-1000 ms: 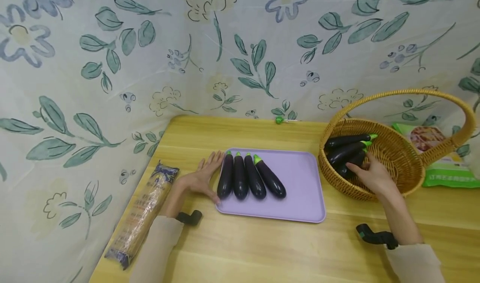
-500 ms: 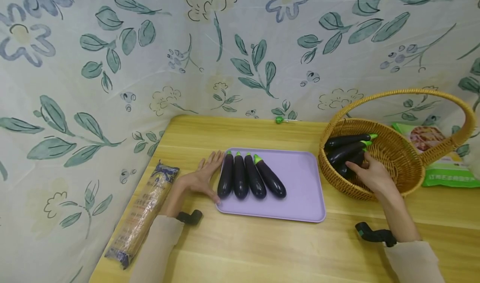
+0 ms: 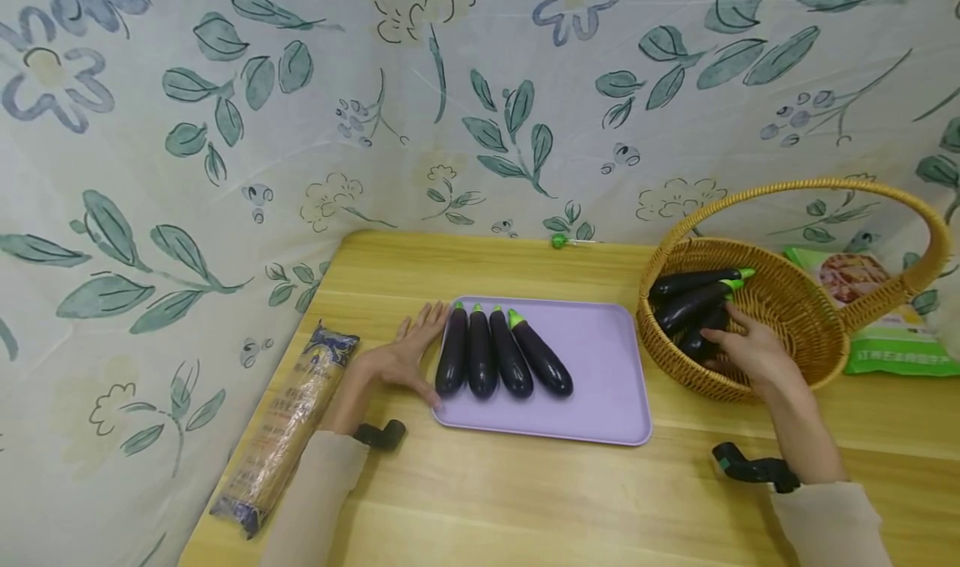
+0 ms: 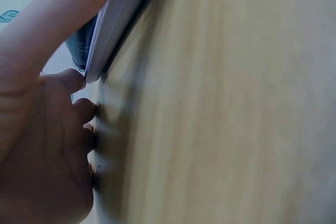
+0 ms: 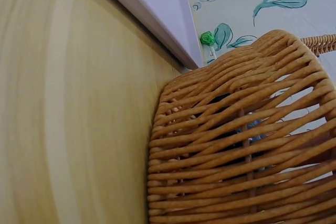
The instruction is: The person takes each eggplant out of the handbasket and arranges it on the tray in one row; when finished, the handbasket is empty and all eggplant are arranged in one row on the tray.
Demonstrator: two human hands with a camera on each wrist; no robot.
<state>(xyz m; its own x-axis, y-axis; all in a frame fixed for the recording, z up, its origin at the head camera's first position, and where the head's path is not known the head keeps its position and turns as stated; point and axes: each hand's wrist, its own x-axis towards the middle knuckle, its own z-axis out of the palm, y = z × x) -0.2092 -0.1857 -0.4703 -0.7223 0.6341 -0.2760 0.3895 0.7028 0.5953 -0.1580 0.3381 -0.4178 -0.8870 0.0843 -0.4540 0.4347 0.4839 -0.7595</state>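
In the head view, several dark purple eggplants [image 3: 482, 358] with green tips lie side by side on the left half of a lilac tray [image 3: 603, 383]. My left hand [image 3: 401, 363] spreads its fingers along the tray's left edge, thumb at the near corner. The left wrist view shows this hand [image 4: 47, 145] low beside the tray wall [image 4: 105, 40]. Inside a wicker basket [image 3: 832, 342] at the right, my right hand [image 3: 753, 354] grips the nearest eggplant [image 3: 697, 346] between thumb and fingers. Two more eggplants [image 3: 690, 304] lie behind it. In the right wrist view the basket's weave [image 5: 236, 156] hides most of this hand.
A clear packet of long noodles [image 3: 288, 429] lies left of my left forearm. Behind the basket is a green and white food bag [image 3: 900, 342]. A small green-headed stick [image 3: 561, 240] lies at the table's back edge, before a floral cloth [image 3: 480, 133]. The basket's tall handle [image 3: 817, 185] arches overhead.
My right hand has shifted slightly right inside the basket, and the eggplant at its fingers has moved a little with it. The left hand and tray stay where they were.
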